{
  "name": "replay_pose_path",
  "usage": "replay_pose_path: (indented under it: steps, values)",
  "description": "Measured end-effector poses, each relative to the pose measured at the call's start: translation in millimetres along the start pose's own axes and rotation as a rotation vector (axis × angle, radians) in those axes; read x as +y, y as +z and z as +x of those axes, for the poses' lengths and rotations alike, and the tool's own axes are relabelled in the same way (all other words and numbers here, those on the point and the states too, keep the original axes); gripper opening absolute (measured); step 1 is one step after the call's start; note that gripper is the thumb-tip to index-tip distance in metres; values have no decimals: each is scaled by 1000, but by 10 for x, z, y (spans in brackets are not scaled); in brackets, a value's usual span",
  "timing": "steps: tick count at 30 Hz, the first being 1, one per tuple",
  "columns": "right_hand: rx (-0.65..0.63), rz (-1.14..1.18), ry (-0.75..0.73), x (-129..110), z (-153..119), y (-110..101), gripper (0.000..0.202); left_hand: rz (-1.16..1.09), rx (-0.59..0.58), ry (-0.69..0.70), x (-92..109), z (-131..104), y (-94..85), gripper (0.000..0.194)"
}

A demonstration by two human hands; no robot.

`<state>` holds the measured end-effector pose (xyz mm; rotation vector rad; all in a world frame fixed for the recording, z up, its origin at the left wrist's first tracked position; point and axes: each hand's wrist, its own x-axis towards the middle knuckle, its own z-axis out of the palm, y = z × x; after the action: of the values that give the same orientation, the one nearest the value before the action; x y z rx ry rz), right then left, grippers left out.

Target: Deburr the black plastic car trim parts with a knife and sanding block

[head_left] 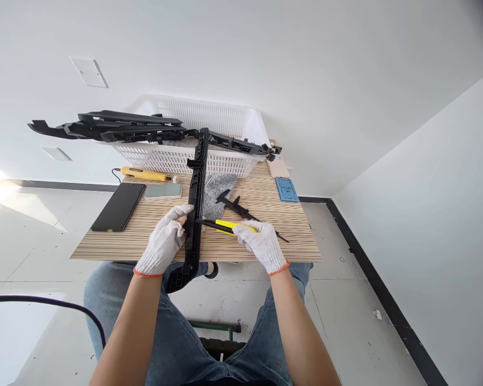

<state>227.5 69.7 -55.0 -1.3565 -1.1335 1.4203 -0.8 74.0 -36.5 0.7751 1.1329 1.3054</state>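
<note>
My left hand (163,239), in a white knitted glove with an orange cuff, grips a long black plastic trim piece (197,193) by its left edge. The piece stretches from the basket across the board and past its front edge, its ribbed side showing. In my right hand (263,244), gloved the same way, is a yellow and black utility knife (229,225). Its tip points left and meets the trim piece's right edge near my left fingers; whether it cuts in, I cannot tell. A black caliper (241,209) lies behind the knife, beside a grey speckled cloth (219,193).
A white plastic basket (249,126) at the back carries several more black trim parts (116,126), jutting out left and right. On the wooden board (298,236) lie a black phone (118,207), a grey-green block (163,191), a yellow corded tool (144,174) and a blue card (286,189).
</note>
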Motion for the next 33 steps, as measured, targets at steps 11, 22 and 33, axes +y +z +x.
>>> replay_pose_path:
  steps: [11,22,33]
  values:
    - [-2,-1,2,39,20,-12,44,48,2,26,7,2,-17,34]
    - [25,-8,-17,40,17,-12,45,17,13,-2,-17,20,-17,35]
    - [-8,-14,11,24,12,-16,44,0,31,-14,-6,9,-9,34]
